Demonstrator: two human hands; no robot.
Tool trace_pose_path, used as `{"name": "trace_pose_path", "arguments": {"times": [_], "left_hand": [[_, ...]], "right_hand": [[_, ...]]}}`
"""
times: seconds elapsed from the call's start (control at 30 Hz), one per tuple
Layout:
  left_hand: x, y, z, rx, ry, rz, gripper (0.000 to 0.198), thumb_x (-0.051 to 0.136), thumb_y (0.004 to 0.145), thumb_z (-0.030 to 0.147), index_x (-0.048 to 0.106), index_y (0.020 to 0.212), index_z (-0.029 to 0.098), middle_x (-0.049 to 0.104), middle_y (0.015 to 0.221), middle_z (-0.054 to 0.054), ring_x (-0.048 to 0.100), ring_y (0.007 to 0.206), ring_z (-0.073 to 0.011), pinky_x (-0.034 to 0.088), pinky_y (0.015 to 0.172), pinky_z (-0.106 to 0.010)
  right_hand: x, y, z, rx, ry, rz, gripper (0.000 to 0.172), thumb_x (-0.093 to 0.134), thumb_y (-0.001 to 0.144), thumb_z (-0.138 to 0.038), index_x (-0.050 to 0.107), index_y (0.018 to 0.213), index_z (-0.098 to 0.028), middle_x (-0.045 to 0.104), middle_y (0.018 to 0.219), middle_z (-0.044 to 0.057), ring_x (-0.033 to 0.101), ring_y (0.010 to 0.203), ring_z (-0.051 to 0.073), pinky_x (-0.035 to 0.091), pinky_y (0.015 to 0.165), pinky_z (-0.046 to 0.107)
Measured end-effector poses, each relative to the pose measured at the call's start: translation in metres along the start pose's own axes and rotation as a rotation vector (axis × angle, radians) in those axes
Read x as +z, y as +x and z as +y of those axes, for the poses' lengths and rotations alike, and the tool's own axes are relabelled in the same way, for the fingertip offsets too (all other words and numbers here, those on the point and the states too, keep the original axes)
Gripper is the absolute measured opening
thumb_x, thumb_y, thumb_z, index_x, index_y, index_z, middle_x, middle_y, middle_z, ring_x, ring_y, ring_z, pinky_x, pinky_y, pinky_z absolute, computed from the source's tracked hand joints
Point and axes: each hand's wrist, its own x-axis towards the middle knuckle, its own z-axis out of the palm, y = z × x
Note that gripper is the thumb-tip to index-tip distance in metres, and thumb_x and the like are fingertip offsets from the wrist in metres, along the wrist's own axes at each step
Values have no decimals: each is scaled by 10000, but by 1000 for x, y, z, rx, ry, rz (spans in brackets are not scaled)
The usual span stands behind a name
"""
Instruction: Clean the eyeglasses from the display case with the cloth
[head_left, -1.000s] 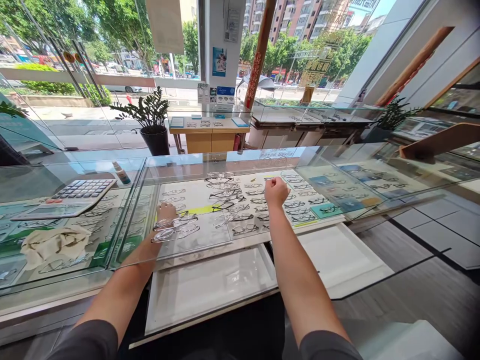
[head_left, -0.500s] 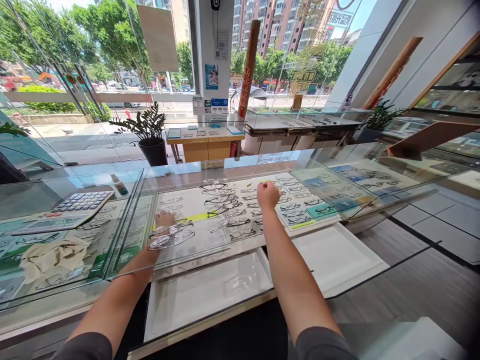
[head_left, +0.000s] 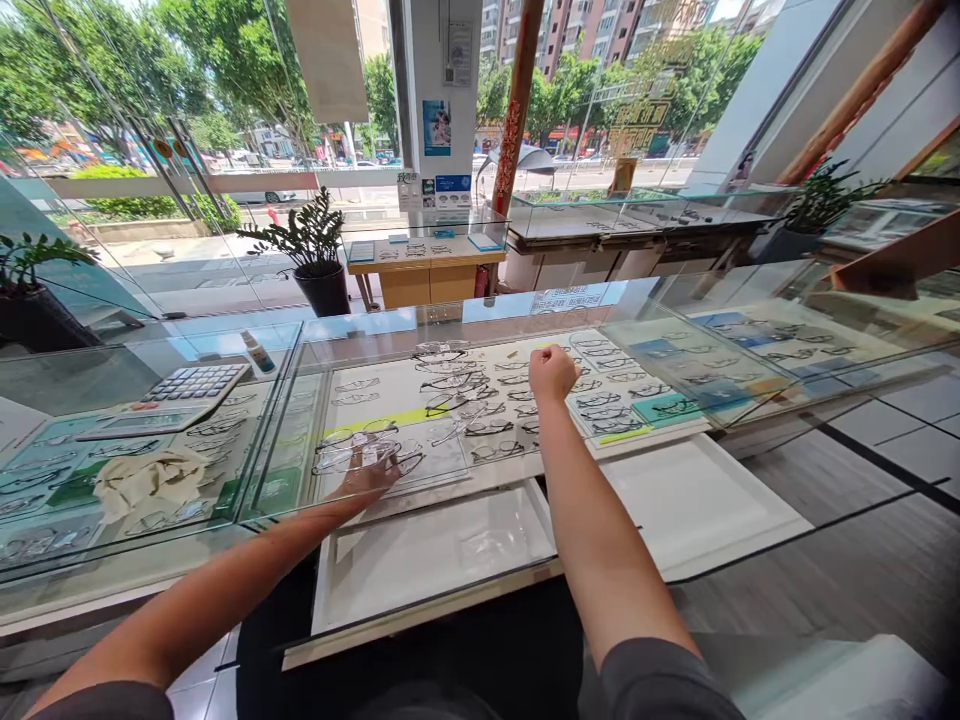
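My left hand [head_left: 373,478] is low at the left part of the glass display case [head_left: 296,430], seen through the glass. Its fingers close around a pair of dark-rimmed eyeglasses [head_left: 409,458]; the fingertips are partly hidden by frames and reflections. Just beside it is another pair of eyeglasses [head_left: 352,436] with thin rims. Several more dark frames [head_left: 454,382] lie in a column further right. My right hand [head_left: 553,373] is a closed fist above the rows of eyeglasses, its inner side hidden, so I cannot see whether it holds anything.
An open white drawer [head_left: 435,570] juts out below the case, with a second white tray [head_left: 697,500] to its right. On the left counter are a calculator [head_left: 187,392], a spray bottle [head_left: 257,352] and a crumpled beige cloth [head_left: 150,478]. A potted plant [head_left: 319,285] stands beyond.
My left hand has moved right and nearer to me, and its fingers are now at the eyeglasses. The right fist keeps its place over the case. The view has tilted down and turned slightly left.
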Motion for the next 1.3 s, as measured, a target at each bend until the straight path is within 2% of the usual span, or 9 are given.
{"name": "trace_pose_path", "arguments": {"times": [0.17, 0.3, 0.4, 0.53, 0.67, 0.77, 0.87, 1.0, 1.3], "left_hand": [[-2, -48, 32, -42, -40, -168, 43, 762, 845, 243, 730, 874, 239, 816, 1035, -70, 695, 1219, -349, 439, 1130, -523], [-31, -78, 62, 4, -186, -310, 79, 779, 783, 223, 711, 822, 238, 808, 989, -39, 686, 1185, -316, 432, 1110, -461], [-72, -95, 88, 72, -226, -338, 91, 781, 779, 194, 706, 798, 241, 799, 945, -8, 679, 1108, -286, 419, 1072, -442], [-153, -101, 107, 199, -179, -230, 55, 732, 837, 204, 710, 820, 251, 776, 889, 21, 656, 1033, -245, 405, 1051, -421], [-233, -69, 86, 274, 40, -56, 83, 705, 892, 311, 732, 835, 258, 773, 929, 7, 651, 1042, -253, 394, 1075, -434], [-264, -24, 51, 180, 171, -47, 118, 749, 864, 377, 778, 866, 263, 755, 936, -6, 674, 1089, -272, 395, 1114, -446], [-260, 20, 15, 22, 272, -40, 129, 768, 834, 363, 800, 858, 240, 736, 890, -34, 676, 1061, -299, 383, 1135, -497], [-228, 54, -16, -65, 347, 21, 116, 779, 821, 336, 771, 807, 221, 787, 887, -89, 635, 1169, -365, 376, 1111, -520], [-186, 53, -33, -94, 355, 51, 142, 760, 846, 357, 774, 828, 217, 832, 1106, -132, 617, 1201, -383, 382, 1071, -520]], "right_hand": [[-1, -1, -1, -1, -2, -5, 200, 521, 939, -268, 478, 744, -257, 653, 777, 38, 521, 799, 242, 388, 995, 458], [-1, 0, 0, -6, -16, 5, 176, 528, 928, -263, 505, 754, -257, 650, 771, 38, 516, 787, 245, 394, 1000, 469], [-1, -1, 1, -11, -19, 0, 167, 530, 926, -259, 510, 760, -256, 645, 772, 35, 520, 787, 246, 398, 1010, 478], [-1, -1, 0, -13, -18, -9, 171, 528, 933, -263, 499, 765, -257, 630, 771, 26, 528, 798, 248, 403, 1025, 485], [-1, -1, -1, -2, -22, -28, 179, 536, 929, -261, 479, 760, -259, 615, 767, 19, 525, 804, 248, 403, 1028, 490], [0, 0, -1, 10, -21, -37, 198, 542, 926, -256, 460, 746, -259, 590, 749, 10, 519, 796, 244, 405, 1030, 497], [1, 1, 0, 19, -15, -24, 208, 544, 922, -250, 453, 735, -261, 563, 721, 1, 508, 772, 239, 413, 1033, 505], [2, 2, 0, 17, -6, -23, 195, 548, 915, -251, 471, 735, -260, 567, 717, 4, 513, 768, 244, 421, 1040, 516], [1, 1, -2, 40, 2, -62, 237, 550, 945, -247, 455, 728, -261, 565, 712, -4, 476, 744, 226, 416, 1077, 528]]}}
